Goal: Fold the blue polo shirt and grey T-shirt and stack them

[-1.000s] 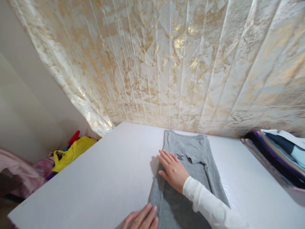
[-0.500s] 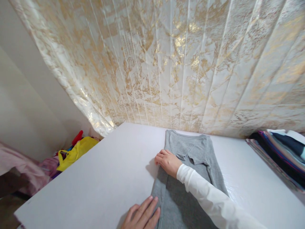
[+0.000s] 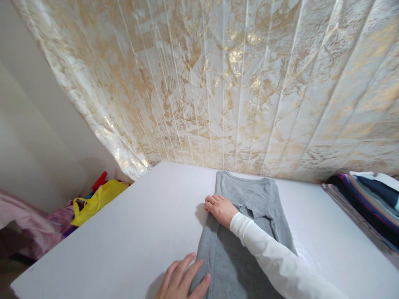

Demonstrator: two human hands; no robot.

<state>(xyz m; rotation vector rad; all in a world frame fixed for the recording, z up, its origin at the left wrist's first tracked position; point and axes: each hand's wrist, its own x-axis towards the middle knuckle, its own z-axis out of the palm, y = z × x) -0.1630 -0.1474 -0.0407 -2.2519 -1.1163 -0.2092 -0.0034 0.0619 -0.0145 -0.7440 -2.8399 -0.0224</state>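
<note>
A grey top (image 3: pixel 246 191) lies on the white table (image 3: pixel 118 241), its neckline toward the wall and its sides folded inward. Across it reaches my right hand (image 3: pixel 221 211), fingers curled over the garment's left edge; the thumb is hidden. Lower down, my left hand (image 3: pixel 183 278) rests along the same edge with its fingers spread, the fingertips touching the grey cloth. My right sleeve covers part of the top's lower half, and the near end runs out of the frame.
Folded clothes (image 3: pixel 368 203) are stacked at the table's right. Beyond the left edge lie a yellow bag-like item (image 3: pixel 99 201) and pink cloth (image 3: pixel 28 220). A gold-patterned curtain (image 3: pixel 218 83) hangs behind the table's far edge.
My left hand has shifted slightly left and its fingers have spread more. The lower left edge of the top has moved a little left. My right hand stays nearly in place.
</note>
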